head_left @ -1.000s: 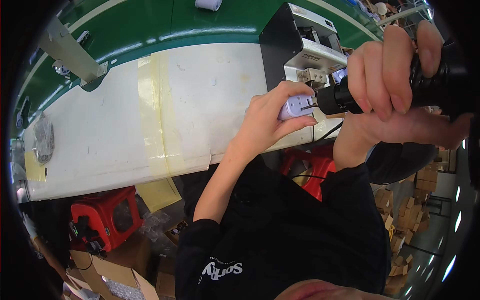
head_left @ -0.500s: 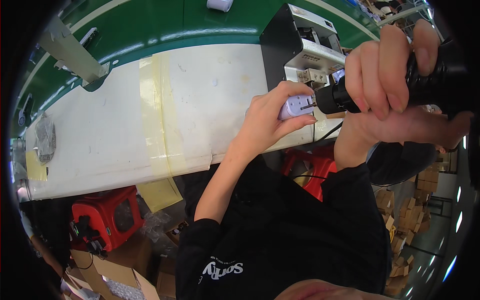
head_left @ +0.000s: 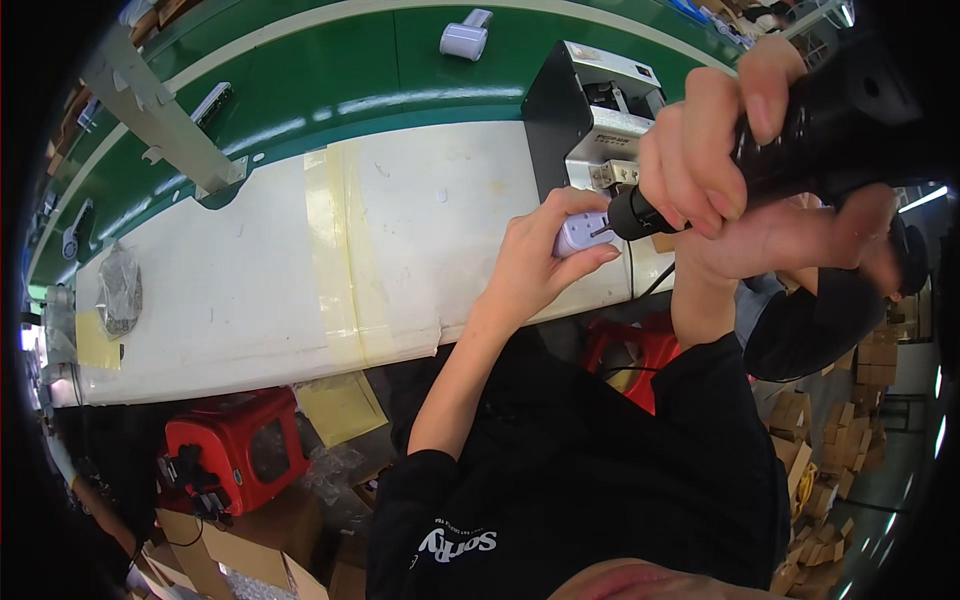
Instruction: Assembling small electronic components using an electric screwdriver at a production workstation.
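Observation:
My left hand (head_left: 545,262) grips a small pale lilac plastic part (head_left: 582,234) at the front edge of the white worktop (head_left: 260,280). My right hand (head_left: 730,160) is wrapped around a thick black power screwdriver (head_left: 800,130) held close to the camera. Its tip touches the lilac part. Both forearms rise from my black-sleeved body at the bottom. My left fingers cover most of the part.
A black and silver machine (head_left: 590,115) stands right behind my hands. A green conveyor belt (head_left: 330,70) runs along the back with a lilac part (head_left: 464,38) on it. A red stool (head_left: 235,455) and cardboard boxes (head_left: 215,560) sit under the table. A plastic bag (head_left: 118,290) lies at the left.
None of note: both hands keep the same hold, with only a slight shift of the view.

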Tool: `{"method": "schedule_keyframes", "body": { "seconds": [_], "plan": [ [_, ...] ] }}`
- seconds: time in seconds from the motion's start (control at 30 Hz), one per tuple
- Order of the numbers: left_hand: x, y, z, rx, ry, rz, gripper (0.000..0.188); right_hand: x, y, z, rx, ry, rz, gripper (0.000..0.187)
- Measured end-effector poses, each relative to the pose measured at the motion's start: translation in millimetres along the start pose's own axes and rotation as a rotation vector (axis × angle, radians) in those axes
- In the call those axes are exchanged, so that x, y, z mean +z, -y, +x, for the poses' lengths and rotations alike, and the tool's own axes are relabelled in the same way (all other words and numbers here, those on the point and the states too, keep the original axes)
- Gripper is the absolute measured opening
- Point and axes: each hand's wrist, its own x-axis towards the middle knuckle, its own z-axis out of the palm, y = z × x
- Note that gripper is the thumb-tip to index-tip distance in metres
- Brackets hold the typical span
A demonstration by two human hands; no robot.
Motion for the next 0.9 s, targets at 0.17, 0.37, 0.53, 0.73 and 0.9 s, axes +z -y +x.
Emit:
{"method": "schedule_keyframes", "body": {
  "seconds": [0.17,0.37,0.53,0.73,0.9],
  "plan": [
    [1,4,-1,0.048,-0.055,0.034,0.043,1,4,4,-0.138,-0.01,0.035,0.066],
    [0,-6,7,0.117,0.131,0.075,0.045,-48,33,-22,-0.059,-0.124,0.149,0.057],
    [-11,-3,14,0.381,0.176,0.146,0.048,-111,57,-85,-0.197,-0.268,0.225,0.058],
    [-25,-8,30,0.475,0.263,0.304,0.037,-175,46,-147,0.088,-0.787,-0.448,0.042],
    [-32,-8,47,0.435,0.234,0.448,0.019,-222,13,-174,0.627,-0.72,-1.292,0.041]
  ]
}}
